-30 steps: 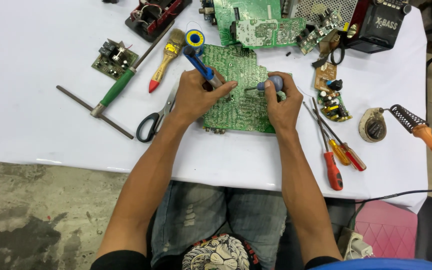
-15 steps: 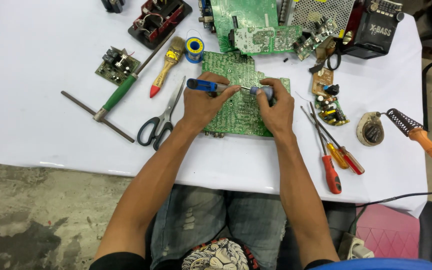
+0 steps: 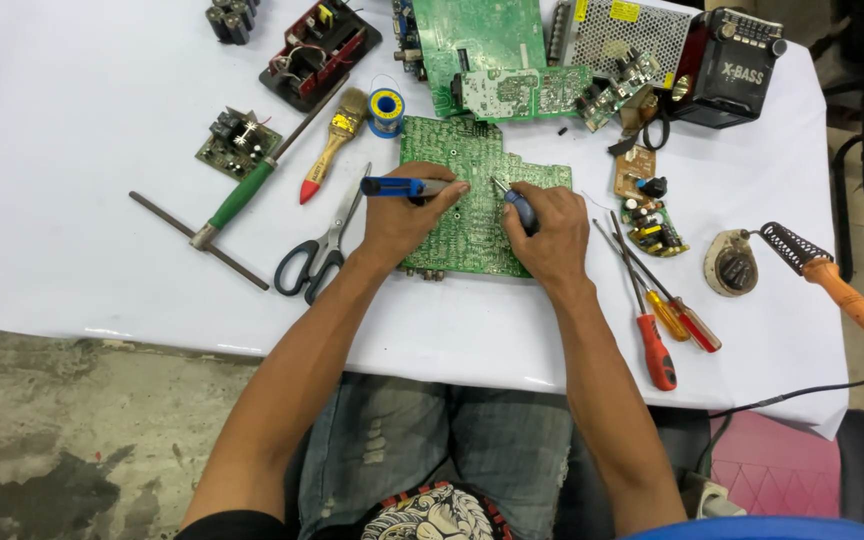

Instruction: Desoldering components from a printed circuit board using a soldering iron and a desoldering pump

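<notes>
While both arms reach up from the lap and bend in toward the middle of the white table (image 3: 72, 120), the two hands rest on the big green circuit board (image 3: 452, 150) that lies flat there. The left hand (image 3: 402, 215) is curled shut around a blue tool (image 3: 397, 186) — it lies sideways. The right hand (image 3: 552, 235) is curled around a small blue-handled tool (image 3: 520, 208) — its thin tip touches the board, with scissors (image 3: 317, 245) just left.

Bench (image 3: 72, 130): open cloth at far left and along the near edge. Left approach crossed by scissors (image 3: 322, 245), green-handled tool (image 3: 242, 192) and brush (image 3: 332, 145). Right approach blocked by three screwdrivers (image 3: 657, 315) and the soldering iron stand (image 3: 732, 262). Rear crowded with stacked circuit boards (image 3: 487, 50).
</notes>
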